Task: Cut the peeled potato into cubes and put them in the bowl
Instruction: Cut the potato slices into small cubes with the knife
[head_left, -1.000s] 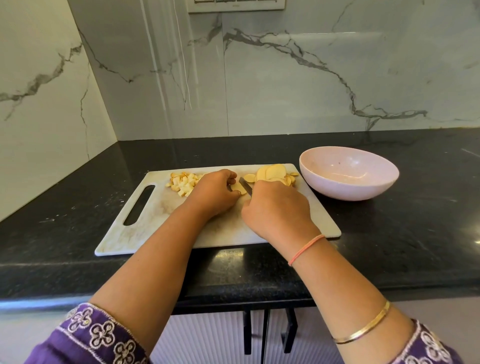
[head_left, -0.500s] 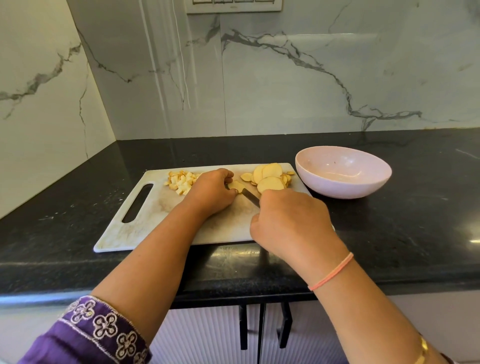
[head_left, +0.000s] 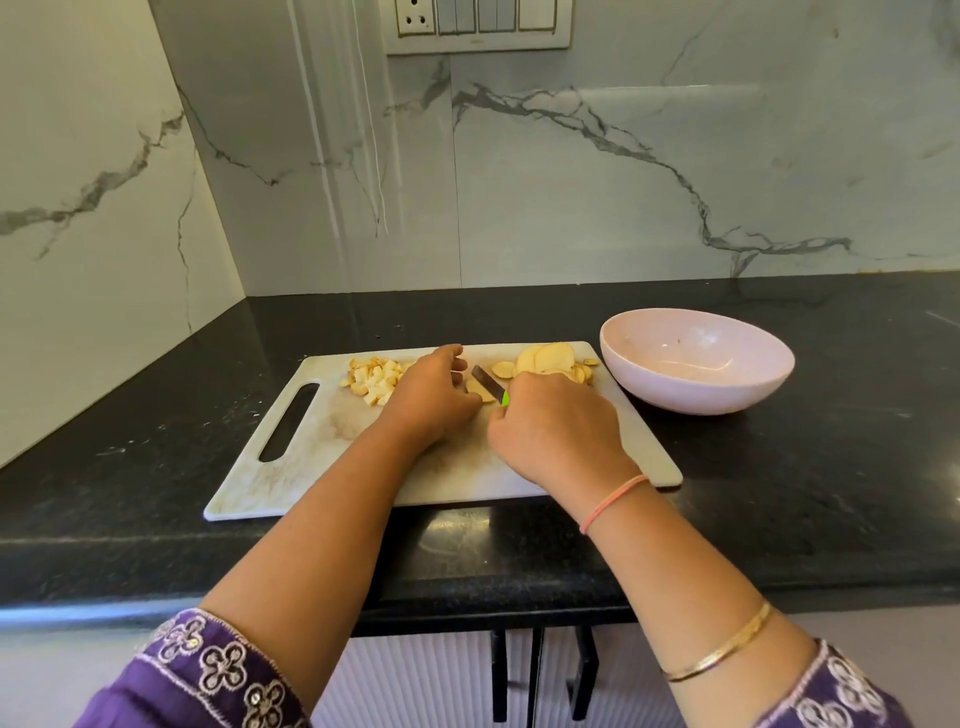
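A white cutting board (head_left: 311, 467) lies on the black counter. On its far left sits a pile of potato cubes (head_left: 374, 382). A stack of round potato slices (head_left: 545, 358) rests at its far right. My left hand (head_left: 431, 400) holds down a potato slice (head_left: 477, 389) in the middle of the board, fingers curled over it. My right hand (head_left: 556, 431) grips a knife (head_left: 488, 383) with a green handle; its dark blade lies across that slice. An empty pale pink bowl (head_left: 696, 364) stands right of the board.
The marble wall rises behind and to the left, with a switch panel (head_left: 478, 23) above. The black counter (head_left: 831, 493) runs right of the bowl. Its front edge is just below the board, with cabinet handles (head_left: 535, 675) underneath.
My right hand drew the knife back toward me and then came forward again, so the blade is across the slice. The left hand stayed on the slice. The view tilted up a little.
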